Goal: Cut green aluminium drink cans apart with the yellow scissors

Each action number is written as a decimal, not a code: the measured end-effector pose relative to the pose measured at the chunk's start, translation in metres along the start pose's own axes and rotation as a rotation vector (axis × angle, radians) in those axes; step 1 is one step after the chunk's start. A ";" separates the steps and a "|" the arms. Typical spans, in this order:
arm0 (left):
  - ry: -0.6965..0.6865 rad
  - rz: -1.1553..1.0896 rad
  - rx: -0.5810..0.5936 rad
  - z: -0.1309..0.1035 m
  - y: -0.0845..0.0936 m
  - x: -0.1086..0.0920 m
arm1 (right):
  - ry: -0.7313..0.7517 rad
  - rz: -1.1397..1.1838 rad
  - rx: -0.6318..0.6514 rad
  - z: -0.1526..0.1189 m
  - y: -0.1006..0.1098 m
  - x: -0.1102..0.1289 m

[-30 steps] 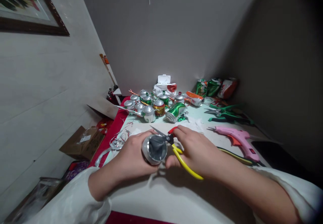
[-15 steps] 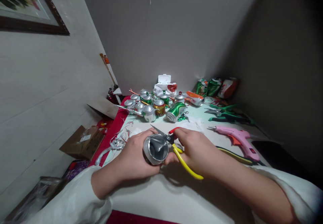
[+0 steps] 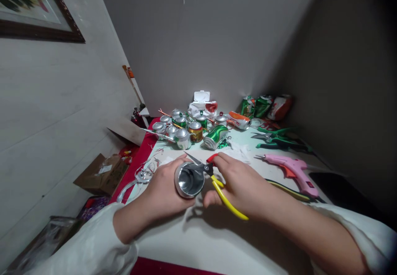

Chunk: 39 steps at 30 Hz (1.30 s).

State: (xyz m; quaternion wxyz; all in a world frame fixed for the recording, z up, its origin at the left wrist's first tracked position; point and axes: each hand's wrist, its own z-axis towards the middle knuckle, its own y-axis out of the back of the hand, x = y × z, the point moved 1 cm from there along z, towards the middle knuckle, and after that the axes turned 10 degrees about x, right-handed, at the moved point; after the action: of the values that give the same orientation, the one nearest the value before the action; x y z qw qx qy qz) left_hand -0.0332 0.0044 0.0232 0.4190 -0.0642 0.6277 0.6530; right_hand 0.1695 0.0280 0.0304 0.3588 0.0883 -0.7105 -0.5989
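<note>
My left hand (image 3: 166, 184) is wrapped round a cut-open drink can (image 3: 187, 186), whose bare silver inside faces up toward me. In my right hand (image 3: 235, 180) is a pair of scissors (image 3: 225, 198) with red and yellow handles. The blades stand apart at the can's far rim; one lies over the opening, the other points out beyond it. My right thumb is stretched out beside the can. Whether the blades grip the metal I cannot tell. Beyond my hands a green can (image 3: 216, 137) lies on its side.
Several small teapot-like pieces made from cans (image 3: 182, 138) stand at the back left. On the right lie a pink glue gun (image 3: 291, 165), green-handled snips (image 3: 273, 136) and black-and-yellow pliers (image 3: 287, 190). Clear plastic strips (image 3: 144, 178) lie left. Crushed cans (image 3: 263, 106) stand against the wall.
The can has tilted and shifted slightly left, so more of its inside shows. My right thumb has come away from the can, and the scissors have moved only slightly.
</note>
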 end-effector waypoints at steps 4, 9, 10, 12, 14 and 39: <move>0.022 0.036 0.026 0.000 -0.001 -0.002 | 0.023 0.017 0.008 -0.001 0.002 0.003; 0.060 0.018 0.021 -0.001 -0.002 0.001 | -0.044 -0.019 0.034 0.000 -0.001 0.003; 0.062 0.018 0.021 -0.001 -0.002 0.001 | -0.067 -0.028 0.045 0.000 -0.001 0.003; 0.063 0.021 0.029 0.000 -0.002 0.001 | -0.098 -0.037 0.055 0.001 -0.001 0.001; 0.071 0.025 0.044 0.000 -0.002 0.001 | -0.106 -0.027 0.047 0.001 -0.002 -0.001; 0.076 0.065 -0.171 0.000 -0.001 0.013 | -0.095 0.097 0.039 -0.005 0.001 0.009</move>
State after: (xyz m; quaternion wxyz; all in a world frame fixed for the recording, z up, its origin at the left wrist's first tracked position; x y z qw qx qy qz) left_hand -0.0410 0.0098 0.0147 0.3665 -0.1039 0.5868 0.7145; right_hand 0.1661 0.0190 0.0354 0.3517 0.0321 -0.7416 -0.5704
